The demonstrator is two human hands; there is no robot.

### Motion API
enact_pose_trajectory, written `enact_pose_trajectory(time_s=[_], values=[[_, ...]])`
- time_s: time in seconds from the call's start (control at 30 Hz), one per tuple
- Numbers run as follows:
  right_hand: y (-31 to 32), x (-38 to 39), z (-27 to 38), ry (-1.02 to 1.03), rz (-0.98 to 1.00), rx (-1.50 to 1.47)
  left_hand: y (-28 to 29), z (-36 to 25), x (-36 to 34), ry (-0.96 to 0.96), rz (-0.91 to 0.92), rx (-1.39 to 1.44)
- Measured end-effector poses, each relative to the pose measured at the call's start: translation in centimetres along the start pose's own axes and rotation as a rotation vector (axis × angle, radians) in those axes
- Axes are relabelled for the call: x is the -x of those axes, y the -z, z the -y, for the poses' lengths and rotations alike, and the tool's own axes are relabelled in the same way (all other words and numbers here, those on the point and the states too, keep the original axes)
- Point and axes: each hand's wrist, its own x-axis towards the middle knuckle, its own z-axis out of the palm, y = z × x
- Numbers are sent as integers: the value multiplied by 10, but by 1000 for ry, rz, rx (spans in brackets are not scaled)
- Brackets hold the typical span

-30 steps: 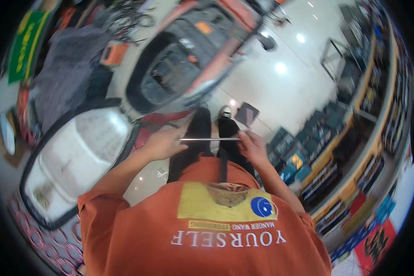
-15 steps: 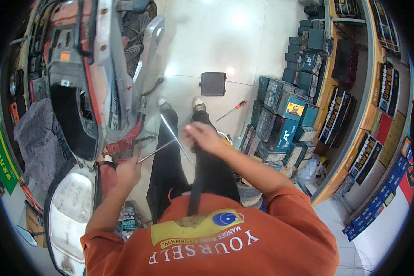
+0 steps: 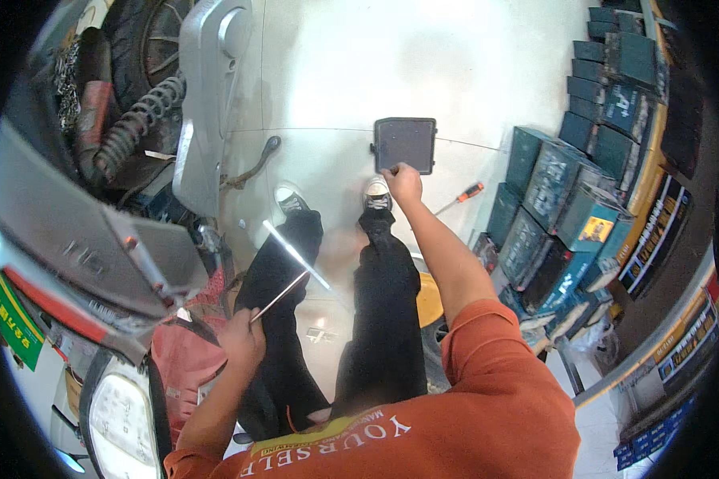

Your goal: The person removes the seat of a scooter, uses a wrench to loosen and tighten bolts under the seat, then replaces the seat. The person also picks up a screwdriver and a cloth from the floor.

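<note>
Dark square cover (image 3: 405,145) lies on the floor (image 3: 319,80) at the upper centre of the frame, with the right hand (image 3: 405,185) at its lower edge; from here I can't tell whether it's gripped. Left of centre, the left hand (image 3: 243,339) is wrapped around the thin shaft of a T-shaped metal tool (image 3: 297,256).

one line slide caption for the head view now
Left hand gripping a T-shaped metal tool, right hand at the near edge of a dark square panel.
</note>
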Motion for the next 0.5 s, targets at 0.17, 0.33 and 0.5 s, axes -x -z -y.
enact_pose_trajectory(time_s=[0.17,0.33,0.5], values=[[-72,-70,7,-86,-30,218,-9,12,-17,13,-111,42],[-112,-107,-16,-115,-10,278,-4,13,-33,-23,-112,75],[-85,-73,-21,29,-80,207,-1,13,-31,-57,-149,120]])
